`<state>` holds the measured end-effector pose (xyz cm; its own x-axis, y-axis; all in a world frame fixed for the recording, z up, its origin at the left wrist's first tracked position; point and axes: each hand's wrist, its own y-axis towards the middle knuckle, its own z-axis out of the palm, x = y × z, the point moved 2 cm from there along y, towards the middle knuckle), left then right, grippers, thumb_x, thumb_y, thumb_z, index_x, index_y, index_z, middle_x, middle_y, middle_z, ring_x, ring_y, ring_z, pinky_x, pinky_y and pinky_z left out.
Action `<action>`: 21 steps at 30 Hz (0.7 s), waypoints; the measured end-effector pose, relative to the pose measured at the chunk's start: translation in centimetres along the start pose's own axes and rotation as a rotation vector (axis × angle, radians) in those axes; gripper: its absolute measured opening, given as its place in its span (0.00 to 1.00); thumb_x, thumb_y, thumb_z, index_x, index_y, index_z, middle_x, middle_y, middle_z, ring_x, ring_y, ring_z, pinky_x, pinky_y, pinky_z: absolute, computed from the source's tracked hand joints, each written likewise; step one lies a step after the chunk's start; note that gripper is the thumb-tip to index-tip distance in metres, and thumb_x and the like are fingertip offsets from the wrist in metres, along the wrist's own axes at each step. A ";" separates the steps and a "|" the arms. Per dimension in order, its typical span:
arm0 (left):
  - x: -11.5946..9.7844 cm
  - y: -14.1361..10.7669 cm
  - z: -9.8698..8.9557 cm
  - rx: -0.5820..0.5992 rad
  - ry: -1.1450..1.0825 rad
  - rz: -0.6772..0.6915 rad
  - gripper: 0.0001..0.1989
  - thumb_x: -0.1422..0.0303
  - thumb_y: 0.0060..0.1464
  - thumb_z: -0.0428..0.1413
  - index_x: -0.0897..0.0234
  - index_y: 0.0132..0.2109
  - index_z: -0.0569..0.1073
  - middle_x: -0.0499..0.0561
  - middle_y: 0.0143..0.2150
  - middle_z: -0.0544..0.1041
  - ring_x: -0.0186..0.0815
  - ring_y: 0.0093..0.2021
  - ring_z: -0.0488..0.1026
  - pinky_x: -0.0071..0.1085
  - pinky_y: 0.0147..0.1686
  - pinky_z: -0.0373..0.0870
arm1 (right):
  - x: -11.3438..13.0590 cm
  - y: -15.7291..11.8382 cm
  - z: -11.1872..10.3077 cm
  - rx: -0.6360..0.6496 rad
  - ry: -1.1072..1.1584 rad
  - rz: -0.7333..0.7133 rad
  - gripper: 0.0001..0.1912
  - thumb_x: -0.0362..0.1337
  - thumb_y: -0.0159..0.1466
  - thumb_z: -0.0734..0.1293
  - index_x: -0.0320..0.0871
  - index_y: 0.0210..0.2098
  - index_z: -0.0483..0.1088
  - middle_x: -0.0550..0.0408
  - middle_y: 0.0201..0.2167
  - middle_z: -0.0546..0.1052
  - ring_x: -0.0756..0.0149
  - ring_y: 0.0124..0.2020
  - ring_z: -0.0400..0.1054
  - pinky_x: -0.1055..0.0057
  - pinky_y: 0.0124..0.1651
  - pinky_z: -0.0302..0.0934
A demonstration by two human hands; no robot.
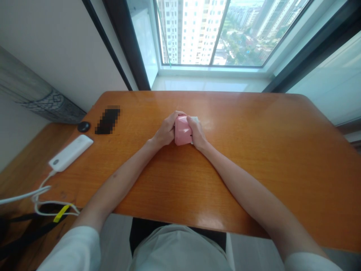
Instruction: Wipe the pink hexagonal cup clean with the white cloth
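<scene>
Near the middle of the wooden table, both hands hold a small pink boxy object (182, 131). Its pink face is smooth and slightly shiny, and a whitish part shows at its right side. I cannot make out its exact kind. My left hand (167, 130) is closed around its left side, with the fingers curled over the top edge. From the right, my right hand (198, 132) grips it, the thumb pressed on the pink face and the other fingers mostly hidden behind. A small dark spot shows on the object's right edge, by the right hand.
A white power strip (71, 152) with a white cable (42, 188) lies along the table's left edge. Behind it are a round black item (84, 126) and a blurred-out dark item (108, 120). The table (267, 158) reaches back toward a window (211, 34).
</scene>
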<state>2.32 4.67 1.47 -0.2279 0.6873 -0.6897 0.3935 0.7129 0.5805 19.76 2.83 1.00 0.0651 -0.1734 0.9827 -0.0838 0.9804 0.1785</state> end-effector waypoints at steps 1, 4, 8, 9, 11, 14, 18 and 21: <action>0.3 0.0 0.1 0.006 -0.037 -0.055 0.16 0.54 0.79 0.57 0.61 0.59 0.78 0.55 0.53 0.87 0.40 0.49 0.83 0.38 0.52 0.81 | 0.2 -0.1 0.0 0.006 -0.003 -0.008 0.40 0.81 0.66 0.68 0.49 0.30 0.68 0.59 0.26 0.67 0.65 0.30 0.60 0.66 0.32 0.56; 1.0 -0.2 0.5 0.023 -0.132 -0.169 0.18 0.52 0.77 0.59 0.63 0.52 0.80 0.54 0.49 0.88 0.39 0.46 0.83 0.37 0.51 0.81 | 0.6 -0.2 0.1 0.015 -0.011 -0.031 0.40 0.80 0.66 0.70 0.49 0.29 0.67 0.59 0.26 0.67 0.65 0.31 0.60 0.65 0.33 0.58; 1.5 -0.5 0.8 0.022 -0.145 -0.199 0.20 0.51 0.77 0.59 0.64 0.53 0.81 0.56 0.51 0.89 0.41 0.48 0.84 0.39 0.52 0.82 | 0.9 -0.3 0.1 0.003 -0.020 -0.027 0.39 0.79 0.66 0.70 0.50 0.28 0.67 0.58 0.27 0.67 0.64 0.32 0.61 0.64 0.34 0.59; 1.6 -0.6 0.8 0.021 -0.130 -0.193 0.20 0.51 0.78 0.58 0.64 0.56 0.82 0.57 0.53 0.89 0.42 0.50 0.84 0.40 0.53 0.82 | 0.9 -0.3 0.1 0.000 -0.023 -0.023 0.39 0.79 0.66 0.70 0.50 0.28 0.67 0.58 0.27 0.67 0.64 0.32 0.61 0.64 0.34 0.59; 1.8 -0.8 0.7 0.007 -0.074 -0.142 0.22 0.51 0.79 0.58 0.63 0.64 0.80 0.60 0.60 0.88 0.44 0.56 0.85 0.43 0.60 0.83 | 1.0 -0.2 0.1 0.000 -0.024 -0.015 0.38 0.79 0.65 0.70 0.50 0.29 0.67 0.58 0.27 0.67 0.64 0.32 0.61 0.64 0.34 0.59; 1.7 -1.0 0.1 -0.059 0.065 0.063 0.30 0.53 0.80 0.58 0.56 0.80 0.69 0.64 0.76 0.78 0.49 0.71 0.81 0.51 0.73 0.78 | 0.9 -0.2 0.1 0.010 -0.016 -0.006 0.38 0.78 0.65 0.70 0.50 0.29 0.67 0.58 0.28 0.67 0.64 0.32 0.61 0.64 0.33 0.59; 0.8 -1.0 -0.6 0.027 0.251 0.390 0.34 0.58 0.82 0.56 0.49 0.87 0.58 0.63 0.82 0.72 0.55 0.83 0.70 0.59 0.82 0.71 | 0.8 0.0 0.0 0.002 -0.008 -0.029 0.37 0.78 0.66 0.70 0.49 0.29 0.67 0.58 0.29 0.69 0.63 0.34 0.62 0.64 0.34 0.59; 0.4 -0.9 -0.8 0.071 0.302 0.447 0.37 0.59 0.81 0.57 0.52 0.88 0.56 0.65 0.79 0.74 0.56 0.81 0.72 0.59 0.80 0.74 | 0.7 0.1 0.0 0.000 0.013 -0.042 0.37 0.78 0.66 0.70 0.49 0.30 0.68 0.58 0.30 0.69 0.64 0.34 0.62 0.64 0.35 0.59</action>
<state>1.17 4.40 0.99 -0.2664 0.9382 -0.2210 0.5674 0.3380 0.7509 19.75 2.82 1.74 0.0810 -0.2128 0.9737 -0.0809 0.9723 0.2192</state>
